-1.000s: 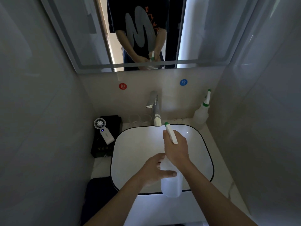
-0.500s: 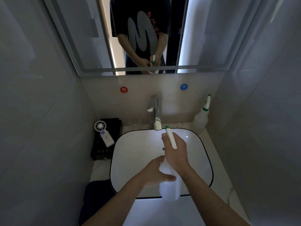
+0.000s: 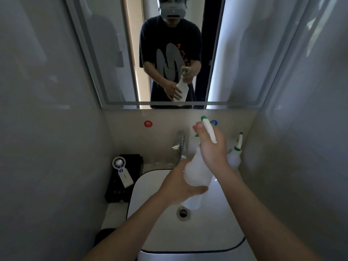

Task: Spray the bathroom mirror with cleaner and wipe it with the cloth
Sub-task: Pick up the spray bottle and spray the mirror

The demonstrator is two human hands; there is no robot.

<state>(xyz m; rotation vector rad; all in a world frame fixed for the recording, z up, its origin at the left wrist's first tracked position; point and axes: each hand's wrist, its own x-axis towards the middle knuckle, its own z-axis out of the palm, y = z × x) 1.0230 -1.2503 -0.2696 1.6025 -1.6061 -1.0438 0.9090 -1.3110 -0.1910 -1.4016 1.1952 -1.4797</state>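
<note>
Room: narrow, dim bathroom alcove with grey walls close on both sides. The washbasin (image 3: 207, 234), set in a pale table (image 3: 115, 211), is the reference for all positions below.
Mirror: the mirror (image 3: 235, 53) is fixed to the wall above and behind the washbasin. No spray film or wipe marks can be made out on the glass, so it is judged untreated.
Spray bottle: a white spray bottle (image 3: 195, 174) with a green nozzle tip is held in the air above the back half of the washbasin. It is tilted so the nozzle aims up and away toward the mirror, which is judged an aiming posture ahead of spraying.
Right hand: the right hand (image 3: 212, 147) is curled round the bottle's neck, with fingers hooked over the front at the trigger, placed there to pump.
Left hand: the left hand (image 3: 178, 185) is wrapped round the lower body of the bottle, thumb across the near side. It appears to steady the weight so the aim holds.
Cloth: neither hand carries one. A dark bundle (image 3: 102, 236) lies at the near left corner of the washbasin. It may be the cloth, but this cannot be confirmed in this light.
Other items: a tap (image 3: 179, 144) stands at the back edge of the washbasin. A second bottle (image 3: 235, 155) with a green-tipped spout stands at its back right corner. A handheld fan (image 3: 122, 172) is propped on a black box (image 3: 131, 161) to its left.
Next step: squeeze the trigger. With both hands occupied, one must let go before wiping.
Risk: drips should fall into the washbasin, but the fan to its left could catch stray mist.
</note>
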